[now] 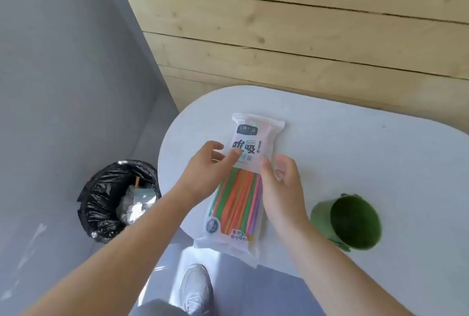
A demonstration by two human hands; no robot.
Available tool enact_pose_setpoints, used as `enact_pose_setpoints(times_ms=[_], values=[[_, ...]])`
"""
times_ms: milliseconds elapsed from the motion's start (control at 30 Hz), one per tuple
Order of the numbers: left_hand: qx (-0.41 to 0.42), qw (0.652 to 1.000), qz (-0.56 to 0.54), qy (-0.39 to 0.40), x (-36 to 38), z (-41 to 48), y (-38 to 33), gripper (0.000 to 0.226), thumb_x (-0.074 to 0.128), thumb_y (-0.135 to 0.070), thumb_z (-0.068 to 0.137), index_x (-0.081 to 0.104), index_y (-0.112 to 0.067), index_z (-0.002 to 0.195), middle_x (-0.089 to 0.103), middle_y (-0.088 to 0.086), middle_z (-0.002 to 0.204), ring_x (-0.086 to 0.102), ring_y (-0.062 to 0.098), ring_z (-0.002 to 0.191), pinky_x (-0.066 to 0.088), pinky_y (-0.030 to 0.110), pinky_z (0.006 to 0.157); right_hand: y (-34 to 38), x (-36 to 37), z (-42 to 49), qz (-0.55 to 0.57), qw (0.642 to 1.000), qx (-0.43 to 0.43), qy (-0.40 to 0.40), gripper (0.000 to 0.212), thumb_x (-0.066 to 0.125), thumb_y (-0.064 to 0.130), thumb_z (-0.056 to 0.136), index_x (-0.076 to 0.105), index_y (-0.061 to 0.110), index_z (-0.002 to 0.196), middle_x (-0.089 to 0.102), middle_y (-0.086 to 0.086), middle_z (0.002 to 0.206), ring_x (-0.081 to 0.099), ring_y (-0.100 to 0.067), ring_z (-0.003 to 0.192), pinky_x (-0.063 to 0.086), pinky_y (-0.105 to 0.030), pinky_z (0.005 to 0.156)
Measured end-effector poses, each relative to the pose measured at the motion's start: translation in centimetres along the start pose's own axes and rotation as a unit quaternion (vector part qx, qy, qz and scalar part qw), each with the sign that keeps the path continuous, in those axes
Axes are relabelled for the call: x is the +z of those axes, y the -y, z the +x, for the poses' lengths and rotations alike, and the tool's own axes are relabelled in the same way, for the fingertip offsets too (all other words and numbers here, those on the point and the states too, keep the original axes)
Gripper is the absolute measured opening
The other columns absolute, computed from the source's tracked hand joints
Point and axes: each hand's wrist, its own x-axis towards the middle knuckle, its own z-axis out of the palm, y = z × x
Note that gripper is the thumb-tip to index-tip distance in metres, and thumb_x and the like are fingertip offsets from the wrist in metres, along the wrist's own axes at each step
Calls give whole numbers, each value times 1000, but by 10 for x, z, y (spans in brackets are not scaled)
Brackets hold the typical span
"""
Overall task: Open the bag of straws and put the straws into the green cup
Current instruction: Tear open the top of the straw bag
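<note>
Head view. Holding long white-and-clear plastic bag of straws [247,138] w/ both hands, approx. mid-length, over near edge of white rounded table [380,153], its lower end sticking out past that edge. Can't tell if it's resting on table or lifted.

Pinching bag's left side w/ left hand [203,176], thumb lying on printed front, fingers curling round the edge. Gripping bag's right side w/ right hand [279,188], thumb on front too.

Bag looking sealed at both ends w/ multicoloured straws [238,199] all sitting inside, so prob. not yet opening.

Dark green plastic cup [355,221] standing upright on table, near right hand but apart from bag, and looking empty inside.

Still remaining, by this look: tearing bag open, pulling straws out, dropping them into cup.

Black-lined bin [119,204] sitting on floor to the left, holding some waste.
</note>
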Motion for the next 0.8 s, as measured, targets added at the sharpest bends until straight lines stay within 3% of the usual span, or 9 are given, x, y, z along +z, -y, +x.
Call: enact_pose_setpoints(times_ms=[100, 200, 267, 333, 400, 467, 533, 600, 800], values=[[25, 999, 26, -1, 8, 14, 8, 68, 60, -62, 97, 48, -20, 149, 63, -12, 109, 59, -3, 94, 42, 17, 70, -20, 6, 15, 30, 999, -24, 5, 15, 59, 39, 99, 49, 36, 109, 55, 14, 116, 56, 12, 97, 44, -6, 73], [40, 999, 22, -8, 18, 21, 12, 74, 64, -64, 94, 48, -17, 149, 63, -11, 105, 59, -3, 89, 43, 18, 67, -35, 11, 21, 81, 995, -52, 18, 37, 62, 45, 93, 53, 28, 124, 62, 8, 125, 63, -4, 110, 52, -30, 93], [57, 998, 7, -13, 21, 24, 15, 63, 68, -61, 92, 60, -14, 134, 66, -10, 95, 62, -4, 77, 44, 15, 59, -40, 12, 24, 96, 993, -73, 15, 47, 62, 54, 84, 55, 29, 124, 66, 8, 121, 66, -8, 108, 54, -41, 96], [78, 996, -30, -12, 24, 23, 17, 49, 72, -55, 91, 72, -11, 113, 68, -12, 77, 63, -5, 57, 43, 9, 51, -43, 10, 21, 116, 988, -95, 25, 41, 63, 54, 82, 57, 32, 116, 71, 6, 112, 71, -10, 100, 57, -45, 92], [90, 994, -58, -5, 25, 21, 16, 43, 75, -52, 91, 75, -11, 106, 69, -13, 69, 62, -6, 50, 44, 9, 48, -43, 7, 19, 125, 986, -106, 32, 20, 65, 45, 91, 54, 38, 106, 72, 8, 105, 71, -2, 90, 58, -34, 82], [105, 992, -73, 0, 24, 11, 13, 42, 76, -50, 91, 72, -12, 110, 75, -5, 80, 68, -2, 54, 48, 12, 50, -39, 2, 9, 120, 985, -118, 29, 21, 63, 40, 94, 47, 40, 108, 67, 15, 103, 66, 8, 83, 50, -16, 69], [122, 989, -85, 5, 19, -4, 9, 42, 76, -50, 92, 69, -13, 112, 80, 2, 92, 72, 4, 60, 52, 16, 52, -32, -3, -2, 118, 983, -136, 37, 45, 62, 44, 95, 40, 34, 133, 65, 16, 108, 64, 8, 90, 45, -11, 64], [139, 986, -96, 6, 14, -21, 5, 42, 75, -51, 91, 68, -15, 112, 83, 3, 94, 76, 10, 66, 54, 20, 56, -24, -8, -16, 119, 981, -150, 41, 61, 62, 48, 94, 35, 29, 145, 68, 13, 112, 65, -2, 101, 46, -19, 73], [198, 969, -143, 38, 4, -80, -6, 47, 78, -49, 90, 66, -16, 120, 84, 8, 105, 80, 33, 92, 62, 45, 91, 8, -48, -60, 162, 968, -189, 40, 69, 68, 60, 81, 53, 20, 135, 78, 8, 105, 74, -13, 100, 55, -48, 97]])
